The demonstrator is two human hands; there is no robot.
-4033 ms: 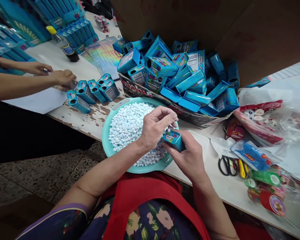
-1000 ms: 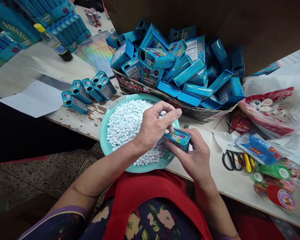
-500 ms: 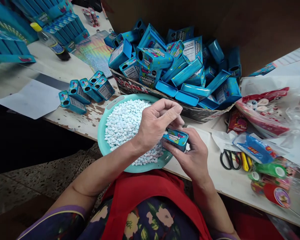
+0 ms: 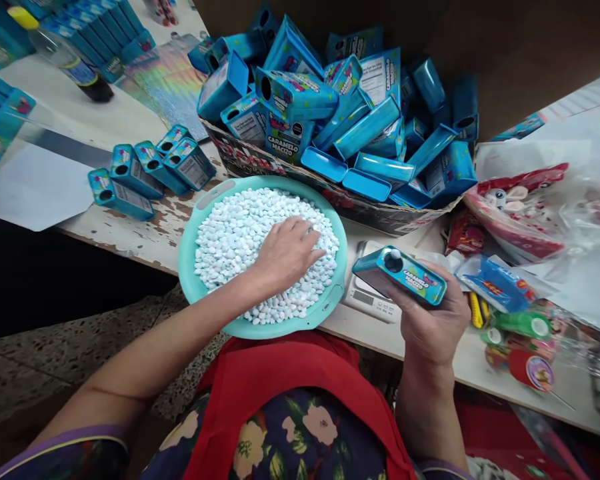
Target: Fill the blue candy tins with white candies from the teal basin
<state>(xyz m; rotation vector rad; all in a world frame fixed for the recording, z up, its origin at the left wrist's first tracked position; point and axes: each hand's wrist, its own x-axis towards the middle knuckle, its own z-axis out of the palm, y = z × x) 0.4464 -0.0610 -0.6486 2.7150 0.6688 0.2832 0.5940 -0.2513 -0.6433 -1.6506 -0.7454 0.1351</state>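
Note:
My left hand (image 4: 286,255) rests palm down on small white candies (image 4: 233,230) in a round mint-green basin (image 4: 188,257). Its fingers are a little apart and touch the candies; whether any sit under the palm is hidden. My right hand (image 4: 437,327) is wrapped round a blue candy tin (image 4: 420,279) marked "Caramelo Macizo". The tin is tilted, its round hole at the top left, with a white candy showing at the hole. Partly beneath the tin, a white digital scale (image 4: 367,301) stands right of the basin.
A cardboard box (image 4: 260,170) heaped with blue tins stands behind the basin. Several tins (image 4: 130,175) stand at left, near a yellow-capped bottle (image 4: 75,67). On the right lie a plastic bag of sweets (image 4: 520,213), a yellow cutter (image 4: 477,310) and a green roll (image 4: 525,325).
My left hand has left the tin and come down onto the candies in the basin. My right hand has carried the tin right, over the scale. The view has shifted slightly.

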